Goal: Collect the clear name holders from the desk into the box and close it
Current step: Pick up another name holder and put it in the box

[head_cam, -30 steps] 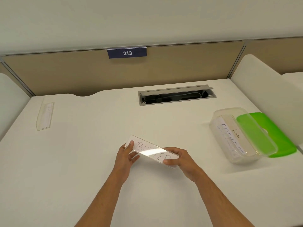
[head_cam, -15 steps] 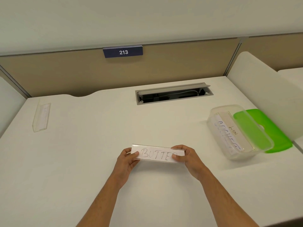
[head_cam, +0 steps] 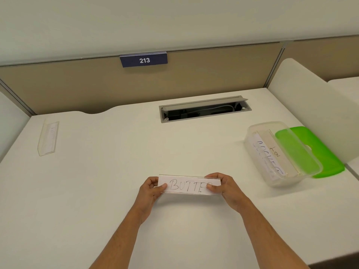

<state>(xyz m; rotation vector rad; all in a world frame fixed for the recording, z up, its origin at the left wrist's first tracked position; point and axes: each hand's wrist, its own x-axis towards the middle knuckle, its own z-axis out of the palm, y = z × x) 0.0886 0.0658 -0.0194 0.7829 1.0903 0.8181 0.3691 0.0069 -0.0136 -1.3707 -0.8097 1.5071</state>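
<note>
A clear name holder [head_cam: 187, 185] with a paper slip reading "BUTTER" is held level just above the desk's near middle. My left hand [head_cam: 150, 191] pinches its left end and my right hand [head_cam: 226, 188] pinches its right end. A second clear name holder [head_cam: 48, 138] lies flat at the desk's far left. The clear plastic box [head_cam: 260, 175] stands open at the right with name holders inside it. Its green lid [head_cam: 318, 150] lies behind and partly under the box's right side.
An open cable tray [head_cam: 204, 110] is sunk into the white desk [head_cam: 97, 191] at the back. A tan partition with a "213" sign [head_cam: 143, 60] runs behind. White side dividers [head_cam: 310, 105] stand at the right and left edges.
The held name holder has turned from tilted to level, with its lettering facing me. Both hands stayed on its ends.
</note>
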